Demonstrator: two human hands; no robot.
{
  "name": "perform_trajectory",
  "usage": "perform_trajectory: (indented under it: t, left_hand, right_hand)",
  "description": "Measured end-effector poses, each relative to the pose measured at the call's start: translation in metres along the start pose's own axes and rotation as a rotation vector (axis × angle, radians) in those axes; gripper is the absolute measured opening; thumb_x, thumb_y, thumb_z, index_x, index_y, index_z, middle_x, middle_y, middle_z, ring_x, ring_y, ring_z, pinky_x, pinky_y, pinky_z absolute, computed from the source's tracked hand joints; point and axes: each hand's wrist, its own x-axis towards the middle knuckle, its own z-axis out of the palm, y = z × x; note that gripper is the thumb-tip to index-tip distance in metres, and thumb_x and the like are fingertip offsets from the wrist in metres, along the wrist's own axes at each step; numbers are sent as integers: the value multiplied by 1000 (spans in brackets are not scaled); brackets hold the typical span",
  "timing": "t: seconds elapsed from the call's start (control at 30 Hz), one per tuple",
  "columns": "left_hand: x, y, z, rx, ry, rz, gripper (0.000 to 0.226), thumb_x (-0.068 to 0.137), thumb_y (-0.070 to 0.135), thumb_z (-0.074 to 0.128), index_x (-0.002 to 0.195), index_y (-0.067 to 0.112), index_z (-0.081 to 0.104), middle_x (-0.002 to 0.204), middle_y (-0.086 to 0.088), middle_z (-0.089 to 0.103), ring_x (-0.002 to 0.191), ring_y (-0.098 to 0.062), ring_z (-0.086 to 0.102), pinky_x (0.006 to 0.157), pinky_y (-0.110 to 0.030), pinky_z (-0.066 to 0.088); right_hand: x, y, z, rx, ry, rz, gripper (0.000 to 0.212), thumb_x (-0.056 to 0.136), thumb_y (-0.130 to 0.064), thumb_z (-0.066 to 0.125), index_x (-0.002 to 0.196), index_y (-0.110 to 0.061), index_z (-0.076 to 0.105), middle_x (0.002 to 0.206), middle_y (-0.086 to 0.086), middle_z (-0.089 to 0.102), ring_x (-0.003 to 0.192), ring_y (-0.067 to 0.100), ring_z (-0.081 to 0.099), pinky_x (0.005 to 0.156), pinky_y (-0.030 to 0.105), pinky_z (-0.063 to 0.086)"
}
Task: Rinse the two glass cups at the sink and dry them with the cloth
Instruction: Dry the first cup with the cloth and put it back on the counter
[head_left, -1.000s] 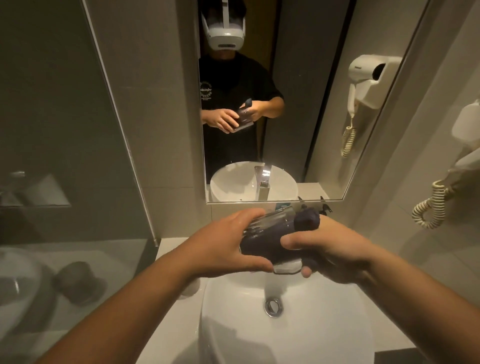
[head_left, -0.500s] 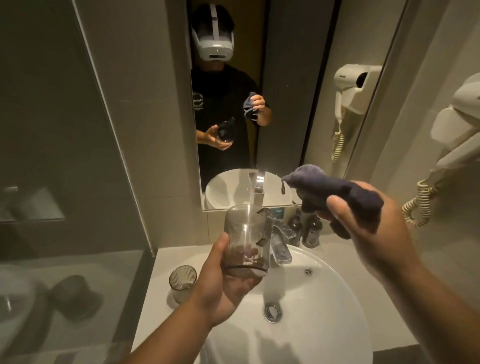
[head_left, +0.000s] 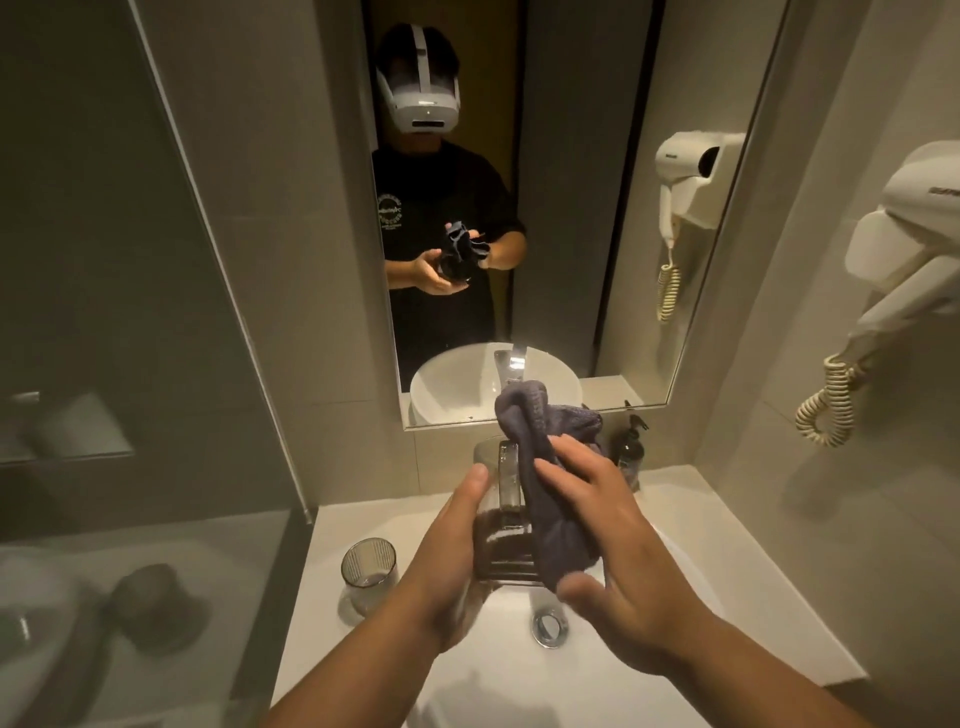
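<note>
My left hand (head_left: 447, 561) grips a clear glass cup (head_left: 501, 499) upright above the white sink basin (head_left: 509, 675). My right hand (head_left: 613, 551) holds a dark grey cloth (head_left: 545, 483) against the cup's right side, thumb below and fingers laid over the fabric. The cloth bunches above the cup's rim and covers much of its right wall. A second glass cup (head_left: 370, 574), ribbed and upright, stands on the white counter left of the basin.
The drain (head_left: 549, 627) sits in the basin below my hands. The tap is hidden behind the cloth. Dark pump bottles (head_left: 629, 452) stand at the back right. A wall hair dryer (head_left: 914, 249) hangs on the right. A glass partition (head_left: 156, 364) borders the counter's left side.
Half a second ago my right hand held the cloth up and apart from the cup. It has now brought the cloth down against the cup held by my left hand.
</note>
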Motion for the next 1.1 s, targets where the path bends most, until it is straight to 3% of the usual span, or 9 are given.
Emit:
perform_trajectory:
  t: [0.07, 0.2, 0.27, 0.4, 0.57, 0.77, 0.93, 1.03, 1.1]
  left_hand:
    - [0, -1, 0, 15, -5, -26, 58, 97, 59, 33, 107, 23, 77, 116, -18, 73, 101, -32, 72, 81, -43, 58]
    - [-1, 0, 6, 4, 38, 2, 62, 83, 71, 38, 108, 30, 77, 117, -10, 74, 111, -29, 69, 106, -54, 46]
    - [2, 1, 9, 24, 34, 38, 65, 79, 77, 39, 116, 34, 71, 119, -4, 73, 114, -27, 68, 105, -58, 45]
    - [8, 4, 7, 18, 71, 99, 73, 68, 83, 43, 119, 37, 67, 116, 0, 74, 112, -25, 68, 103, -58, 48]
    - [12, 9, 9, -29, 81, 68, 72, 71, 82, 41, 124, 39, 64, 117, -3, 74, 106, -27, 72, 94, -55, 54]
    - [18, 7, 6, -97, 91, 85, 63, 83, 71, 39, 124, 30, 65, 115, -3, 75, 106, -25, 72, 97, -52, 53]
    - [19, 10, -2, -266, -21, 31, 64, 98, 58, 32, 128, 13, 65, 126, -17, 68, 114, -36, 66, 104, -53, 46]
    - [25, 13, -9, -233, -43, 22, 65, 102, 57, 27, 135, 12, 59, 136, -17, 62, 127, -35, 57, 109, -53, 43]
    - [30, 13, -9, -46, 40, 82, 54, 105, 51, 27, 128, 19, 64, 131, -13, 66, 114, -23, 67, 93, -41, 55]
  right_hand:
    - [5, -5, 3, -35, 58, 22, 64, 92, -72, 17, 135, -34, 47, 143, -30, 31, 137, 2, 30, 112, 48, 33]
    - [15, -11, 12, -162, 202, 18, 23, 93, -32, 39, 108, -28, 55, 120, -14, 43, 117, 6, 45, 108, 57, 34]
    - [18, -13, 15, -157, 158, 36, 35, 88, -29, 42, 123, -32, 44, 139, -11, 34, 132, 12, 37, 111, 58, 32]
    - [21, -11, 12, -226, -43, 40, 64, 92, -44, 28, 148, -46, -3, 160, -22, -12, 148, 3, -13, 121, 40, 8]
    - [18, -9, 27, -387, -48, 89, 72, 91, -69, 19, 152, -38, -3, 161, -15, -8, 148, 8, -14, 114, 32, -1]
    - [35, 0, 31, 6, -12, 219, 49, 91, -60, 17, 139, -62, 6, 153, -38, -6, 145, -9, 4, 121, 31, 19]
    - [42, 12, 26, 790, 18, 415, 47, 94, -45, 36, 141, -45, 41, 138, -7, 57, 127, 16, 54, 103, 47, 47]
    - [43, 13, 26, 779, 55, 353, 48, 97, -37, 33, 144, -39, 39, 140, -9, 55, 127, 15, 54, 103, 37, 47]
    - [43, 15, 27, 678, 76, 338, 51, 94, -37, 36, 144, -46, 33, 144, -20, 47, 131, 4, 47, 101, 25, 48]
